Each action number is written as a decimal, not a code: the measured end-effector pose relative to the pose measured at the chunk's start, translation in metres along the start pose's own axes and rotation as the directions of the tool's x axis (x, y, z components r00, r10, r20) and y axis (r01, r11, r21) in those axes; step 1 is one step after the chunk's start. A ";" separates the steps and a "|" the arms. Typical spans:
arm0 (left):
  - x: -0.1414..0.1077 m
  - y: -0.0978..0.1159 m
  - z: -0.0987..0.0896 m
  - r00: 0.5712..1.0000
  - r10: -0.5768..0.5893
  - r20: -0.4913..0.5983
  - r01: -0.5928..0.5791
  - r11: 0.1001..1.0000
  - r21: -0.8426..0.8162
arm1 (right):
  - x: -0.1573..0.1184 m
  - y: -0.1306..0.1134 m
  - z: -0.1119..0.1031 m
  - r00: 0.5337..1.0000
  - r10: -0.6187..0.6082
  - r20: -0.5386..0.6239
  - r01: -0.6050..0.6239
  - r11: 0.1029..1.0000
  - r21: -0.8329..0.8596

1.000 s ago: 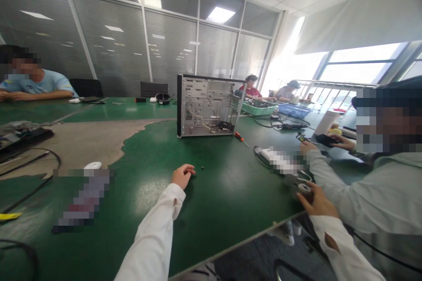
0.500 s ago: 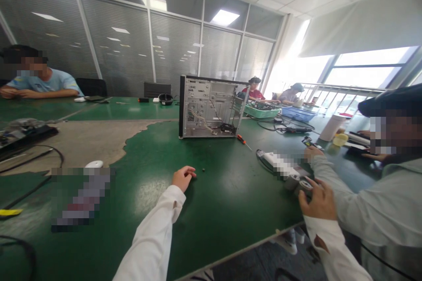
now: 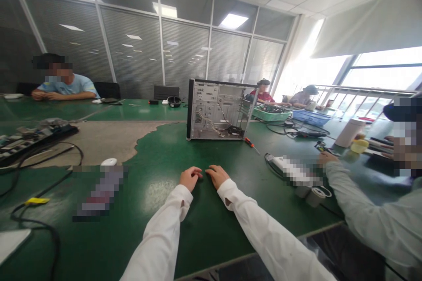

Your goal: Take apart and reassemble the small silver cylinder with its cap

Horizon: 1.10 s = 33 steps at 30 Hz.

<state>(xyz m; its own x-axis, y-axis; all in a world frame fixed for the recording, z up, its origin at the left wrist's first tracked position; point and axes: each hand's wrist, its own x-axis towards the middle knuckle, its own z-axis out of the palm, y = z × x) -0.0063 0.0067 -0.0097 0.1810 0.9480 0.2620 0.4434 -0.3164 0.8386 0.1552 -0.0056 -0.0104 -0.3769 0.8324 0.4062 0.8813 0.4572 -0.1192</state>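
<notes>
On the green table (image 3: pixel 158 149) my left hand (image 3: pixel 190 178) rests with its fingers loosely bent and a little apart; nothing shows in it. My right hand (image 3: pixel 217 176) lies just to its right, fingers reaching left and curved down toward the tabletop. A narrow gap separates the two sets of fingertips. Whatever lies under the right fingers is hidden. Beyond both hands stands an open computer case (image 3: pixel 222 109), its bare metal inside and loose cables facing me. A screwdriver (image 3: pixel 249 142) with an orange and black handle lies at the case's right corner.
At right are a power strip (image 3: pixel 280 164), a grey roll (image 3: pixel 315 196) and a co-worker's sleeve (image 3: pixel 349 197). Cables, a white mouse (image 3: pixel 108 162) and a board with electronic parts (image 3: pixel 36 138) lie at left. Green (image 3: pixel 272 115) and blue baskets (image 3: pixel 310 117) stand farther back.
My right hand has left the grey rolls and come across to beside my left hand. The small dark piece near my left fingers is no longer visible. The view has turned slightly left.
</notes>
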 end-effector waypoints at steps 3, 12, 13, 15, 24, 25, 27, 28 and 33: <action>0.000 0.001 0.001 1.000 -0.002 0.003 0.002 1.000 0.004 | 0.000 0.001 -0.001 1.000 -0.026 -0.001 0.026 0.999 0.018; 0.000 0.003 0.001 1.000 -0.016 0.012 0.015 1.000 0.022 | -0.122 0.081 -0.067 0.956 0.142 -0.256 -0.181 0.973 -0.140; 0.000 0.003 0.001 1.000 -0.015 0.013 0.014 1.000 0.025 | -0.139 0.099 -0.080 0.918 0.220 -0.329 -0.285 0.945 -0.163; 0.000 0.004 0.001 1.000 -0.014 0.015 0.013 0.999 0.035 | -0.170 0.134 -0.105 0.800 0.379 -0.464 -0.520 0.825 -0.223; 0.002 0.001 0.001 0.999 -0.002 0.034 0.000 0.998 0.063 | -0.215 0.187 -0.143 0.662 0.626 -0.412 -0.733 0.657 -0.178; 0.002 0.000 0.001 0.999 0.000 0.035 -0.002 0.998 0.064 | -0.215 0.187 -0.143 0.664 0.627 -0.407 -0.732 0.656 -0.184; 0.002 0.000 0.001 0.999 0.000 0.035 -0.002 0.998 0.064 | -0.214 0.188 -0.143 0.665 0.630 -0.401 -0.734 0.650 -0.198; 0.002 0.000 0.001 0.999 0.000 0.035 -0.003 0.998 0.062 | -0.214 0.188 -0.143 0.665 0.632 -0.398 -0.736 0.645 -0.205; 0.001 0.001 0.000 0.999 0.005 0.036 -0.008 0.998 0.062 | -0.215 0.191 -0.146 0.652 0.659 -0.374 -0.750 0.632 -0.195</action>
<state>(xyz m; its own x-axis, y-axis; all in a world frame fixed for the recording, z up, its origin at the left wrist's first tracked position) -0.0051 0.0075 -0.0084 0.2149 0.9443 0.2492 0.4957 -0.3253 0.8053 0.4459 -0.1427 0.0114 0.4419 0.7270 0.5256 0.8950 -0.3970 -0.2035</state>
